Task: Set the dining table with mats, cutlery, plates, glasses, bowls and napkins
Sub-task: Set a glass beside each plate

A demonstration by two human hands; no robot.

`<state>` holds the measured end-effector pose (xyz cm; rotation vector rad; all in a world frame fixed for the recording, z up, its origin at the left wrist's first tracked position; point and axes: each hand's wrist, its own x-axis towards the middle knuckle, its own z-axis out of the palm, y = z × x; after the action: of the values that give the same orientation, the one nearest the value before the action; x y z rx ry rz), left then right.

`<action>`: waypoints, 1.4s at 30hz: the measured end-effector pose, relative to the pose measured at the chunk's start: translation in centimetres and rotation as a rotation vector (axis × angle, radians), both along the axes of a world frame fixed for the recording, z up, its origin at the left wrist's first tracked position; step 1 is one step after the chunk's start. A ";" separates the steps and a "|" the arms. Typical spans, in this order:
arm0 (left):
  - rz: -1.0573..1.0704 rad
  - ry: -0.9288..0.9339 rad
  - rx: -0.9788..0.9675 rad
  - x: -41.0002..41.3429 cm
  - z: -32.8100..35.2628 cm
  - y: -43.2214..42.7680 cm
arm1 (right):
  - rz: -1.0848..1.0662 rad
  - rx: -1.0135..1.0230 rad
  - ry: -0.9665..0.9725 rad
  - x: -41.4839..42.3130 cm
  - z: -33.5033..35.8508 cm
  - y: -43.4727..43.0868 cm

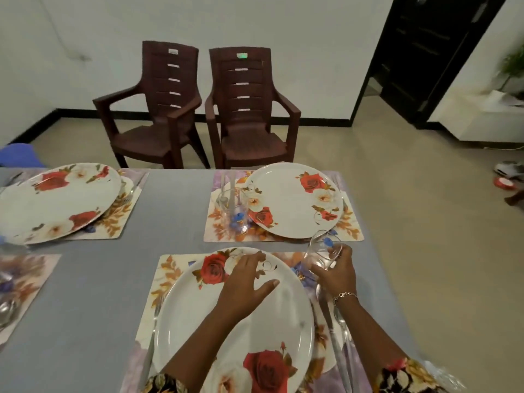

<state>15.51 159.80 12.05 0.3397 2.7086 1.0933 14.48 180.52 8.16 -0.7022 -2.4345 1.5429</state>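
A white rose-patterned plate [198, 321] lies on the near floral mat [164, 279]. My left hand [246, 282] rests flat on this plate, fingers spread. My right hand [337, 273] grips a clear glass [321, 248] with a blue flower print, tilted, at the mat's far right corner. A knife and spoon [337, 330] lie right of the plate, a fork [154, 321] on its left. Across the table a second plate [295, 199] sits on its own mat [351, 225] with another glass [234, 211] at its left. A third plate [56, 199] is at far left.
The grey table [170, 211] ends close to the right of my right arm. Two brown plastic chairs [198, 109] stand beyond the far edge. A fourth mat with a spoon [17, 285] shows at the left edge. A dark door [425, 52] is at the back right.
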 end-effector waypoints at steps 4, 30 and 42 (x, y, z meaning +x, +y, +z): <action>0.055 0.011 -0.021 1.0 -0.2 -0.1 | 0.036 -0.006 -0.019 -0.1 -0.3 0.3; 0.735 0.045 0.015 14.0 -0.8 -18.9 | 0.827 0.083 0.170 10.1 0.5 -21.6; 1.120 0.101 -0.124 26.9 -0.8 -46.1 | 1.207 -0.087 0.168 14.1 1.1 -54.1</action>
<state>42.39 113.68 11.26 -1.3127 2.9957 1.0656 28.62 126.47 9.26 1.0835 -2.7349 1.8548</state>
